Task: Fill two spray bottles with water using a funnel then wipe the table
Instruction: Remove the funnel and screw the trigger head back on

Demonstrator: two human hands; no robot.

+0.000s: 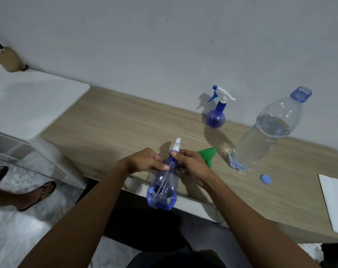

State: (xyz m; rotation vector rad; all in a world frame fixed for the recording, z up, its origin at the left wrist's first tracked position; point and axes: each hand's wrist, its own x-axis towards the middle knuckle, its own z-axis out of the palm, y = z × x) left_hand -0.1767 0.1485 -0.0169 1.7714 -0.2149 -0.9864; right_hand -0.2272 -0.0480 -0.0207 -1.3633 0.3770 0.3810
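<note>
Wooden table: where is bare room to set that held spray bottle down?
Widest bare table stretch: between the white cabinet and the round spray bottle. Smaller patch: front edge, between the blue cap and the white sheet. Crowded around the funnel and water bottle.

- Looks like a room in a home.
- Wood-grain table (125,120) set against a bare painted wall (164,45), white desk (38,97) beside it.
- Pen holder (7,59) on the desk; sandalled foot (41,192) on a marbled tile floor (19,227).
</note>
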